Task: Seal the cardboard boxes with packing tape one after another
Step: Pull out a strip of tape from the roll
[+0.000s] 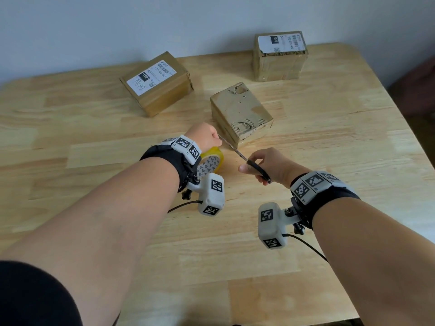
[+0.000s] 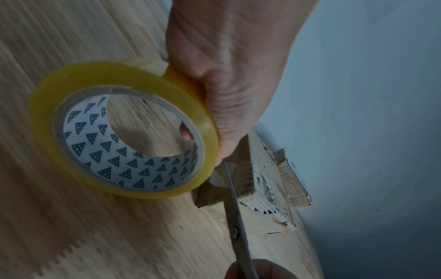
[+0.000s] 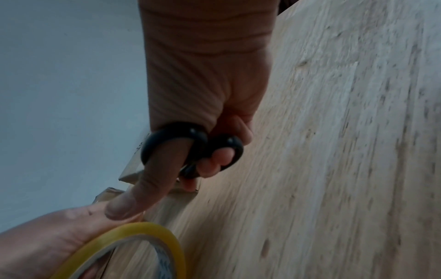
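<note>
One roll of yellow packing tape (image 2: 119, 130), one pair of scissors (image 1: 244, 158), three cardboard boxes.

The left hand (image 1: 207, 135) curls round the roll above the wooden surface (image 1: 329, 142); right hand (image 1: 266, 164) fingers (image 3: 214, 160) fill the black handles, blades reaching the left fingertips. Just beyond stands the torn box (image 1: 240, 111); farther off, a box labelled "122-122-001" (image 1: 156, 83) and one marked "070" (image 1: 280, 55). The remaining print is illegible.

Both forearms are bare. Each wrist wears a wide black fabric strap (image 1: 164, 158) topped by a row of white plastic blocks printed with black square marker codes (image 1: 186, 147). Under each wrist hangs a rounded white camera housing (image 1: 211, 194) with the same codes, fixed by a black screw knob (image 1: 187, 195), with a thin black cable (image 1: 308, 245) trailing away. A dark sleeve (image 1: 30, 295) covers the left upper arm.
</note>
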The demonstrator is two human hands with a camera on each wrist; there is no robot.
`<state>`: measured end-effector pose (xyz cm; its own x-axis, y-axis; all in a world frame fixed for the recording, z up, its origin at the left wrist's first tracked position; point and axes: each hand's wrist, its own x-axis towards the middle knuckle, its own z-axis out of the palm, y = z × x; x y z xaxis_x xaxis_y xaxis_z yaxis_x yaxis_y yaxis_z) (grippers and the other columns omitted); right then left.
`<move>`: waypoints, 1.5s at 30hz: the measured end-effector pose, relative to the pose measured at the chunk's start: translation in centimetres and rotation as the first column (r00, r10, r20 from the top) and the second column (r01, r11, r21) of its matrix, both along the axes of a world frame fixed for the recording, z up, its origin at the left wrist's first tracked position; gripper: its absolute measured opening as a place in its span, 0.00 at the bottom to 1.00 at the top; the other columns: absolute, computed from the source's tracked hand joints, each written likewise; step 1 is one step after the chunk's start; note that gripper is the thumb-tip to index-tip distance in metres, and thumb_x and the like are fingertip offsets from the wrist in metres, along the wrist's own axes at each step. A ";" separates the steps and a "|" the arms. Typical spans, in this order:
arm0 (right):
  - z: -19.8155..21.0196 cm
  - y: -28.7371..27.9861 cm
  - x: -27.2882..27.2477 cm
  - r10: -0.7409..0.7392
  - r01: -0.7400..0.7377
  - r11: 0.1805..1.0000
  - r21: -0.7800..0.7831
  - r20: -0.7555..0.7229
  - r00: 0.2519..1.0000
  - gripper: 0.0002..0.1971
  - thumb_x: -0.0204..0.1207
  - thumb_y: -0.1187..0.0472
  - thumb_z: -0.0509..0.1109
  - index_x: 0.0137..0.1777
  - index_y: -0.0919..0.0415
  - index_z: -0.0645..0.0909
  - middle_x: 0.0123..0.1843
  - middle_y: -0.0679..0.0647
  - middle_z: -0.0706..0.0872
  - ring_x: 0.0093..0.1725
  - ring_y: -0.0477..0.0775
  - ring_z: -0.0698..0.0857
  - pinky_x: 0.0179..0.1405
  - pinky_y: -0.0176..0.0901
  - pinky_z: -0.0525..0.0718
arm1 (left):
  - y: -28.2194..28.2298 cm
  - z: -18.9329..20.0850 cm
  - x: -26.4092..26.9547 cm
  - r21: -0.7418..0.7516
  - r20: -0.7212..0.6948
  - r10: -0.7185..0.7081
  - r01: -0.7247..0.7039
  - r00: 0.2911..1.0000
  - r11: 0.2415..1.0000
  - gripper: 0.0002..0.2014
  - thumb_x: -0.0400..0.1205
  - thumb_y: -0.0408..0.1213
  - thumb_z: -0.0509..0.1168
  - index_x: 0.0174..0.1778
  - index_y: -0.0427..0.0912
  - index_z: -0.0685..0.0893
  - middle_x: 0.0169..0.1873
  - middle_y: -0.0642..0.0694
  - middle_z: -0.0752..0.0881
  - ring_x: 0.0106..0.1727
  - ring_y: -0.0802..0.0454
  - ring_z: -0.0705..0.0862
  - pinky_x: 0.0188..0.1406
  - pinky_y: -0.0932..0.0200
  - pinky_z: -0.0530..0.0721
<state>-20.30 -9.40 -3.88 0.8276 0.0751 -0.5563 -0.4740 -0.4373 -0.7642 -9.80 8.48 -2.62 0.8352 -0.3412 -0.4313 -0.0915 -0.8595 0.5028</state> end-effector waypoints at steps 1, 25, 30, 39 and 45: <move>-0.1 -0.1 0.1 0.006 -0.006 1.000 -0.008 0.004 1.000 0.17 0.69 0.46 0.78 0.45 0.60 0.82 0.24 0.54 0.81 0.20 0.48 0.76 0.25 0.39 0.75 | 0.0 0.1 -0.1 0.003 0.005 -0.005 0.005 1.000 1.000 0.06 0.81 0.37 0.67 0.42 0.39 0.85 0.50 0.41 0.88 0.54 0.44 0.85 0.58 0.50 0.82; -0.1 -0.5 0.8 0.396 -0.370 0.765 -0.527 -0.069 0.916 0.26 0.64 0.35 0.76 0.53 0.53 0.76 0.48 0.50 0.82 0.46 0.52 0.81 0.36 0.42 0.77 | -1.2 3.3 0.8 0.479 0.166 -0.621 0.487 0.766 0.730 0.17 0.85 0.39 0.57 0.28 0.48 0.69 0.82 0.62 0.57 0.24 0.60 0.69 0.22 0.62 0.63; -0.4 0.3 0.4 0.539 -0.500 0.541 -0.676 -0.179 0.823 0.29 0.66 0.32 0.73 0.54 0.55 0.74 0.44 0.49 0.81 0.43 0.52 0.81 0.36 0.41 0.78 | -1.1 3.4 0.6 0.492 0.134 -0.625 0.495 0.769 0.716 0.12 0.85 0.40 0.57 0.34 0.47 0.75 0.82 0.62 0.54 0.24 0.61 0.70 0.23 0.61 0.64; -2.9 0.1 -0.9 0.480 -0.380 0.600 -0.704 -0.063 0.875 0.23 0.76 0.48 0.70 0.66 0.57 0.71 0.48 0.53 0.79 0.42 0.54 0.80 0.33 0.41 0.76 | -0.9 3.2 0.9 0.484 0.123 -0.646 0.523 0.754 0.702 0.13 0.84 0.40 0.58 0.32 0.48 0.73 0.83 0.60 0.53 0.29 0.54 0.75 0.23 0.62 0.63; -1.8 -0.8 -0.1 0.518 -0.369 0.440 -0.818 -0.104 0.849 0.16 0.85 0.52 0.54 0.67 0.48 0.77 0.52 0.52 0.81 0.48 0.55 0.82 0.36 0.44 0.76 | -0.6 2.6 0.7 0.413 0.153 -0.635 0.535 0.757 0.737 0.12 0.84 0.42 0.58 0.33 0.48 0.75 0.82 0.62 0.53 0.26 0.57 0.73 0.26 0.60 0.69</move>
<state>-20.44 -10.15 -5.68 0.8851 0.0537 -0.4624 0.0478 -0.9986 -0.0245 -9.14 7.86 -0.06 0.6116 -0.6825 -0.4001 -0.7179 -0.6913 0.0819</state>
